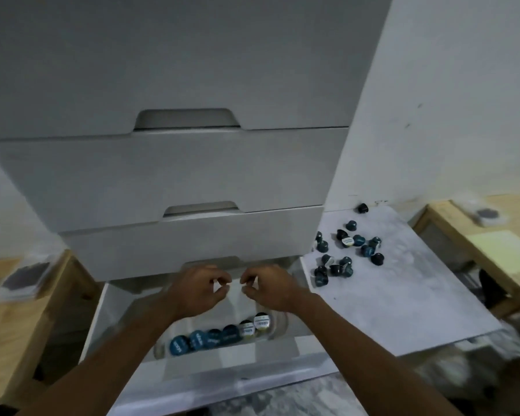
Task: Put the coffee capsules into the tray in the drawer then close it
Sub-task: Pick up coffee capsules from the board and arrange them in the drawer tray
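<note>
The bottom drawer (102, 319) of a grey drawer unit stands pulled out below me. Inside it a grey tray (192, 358) holds a row of several coffee capsules (222, 336), blue-lidded at the left and white-lidded at the right. My left hand (198, 291) and my right hand (267, 288) hover side by side over the back of the drawer, fingers curled and a little apart, with nothing visible in them. Several loose dark blue capsules (345, 250) lie scattered on a white board (403, 295) to the right.
Two shut drawers (174, 175) rise above the open one. Wooden tables stand at the left (15, 319) and right (493, 244), each with dark packets on top. A white wall (448, 100) is behind the board. One capsule (362, 208) lies apart near the wall.
</note>
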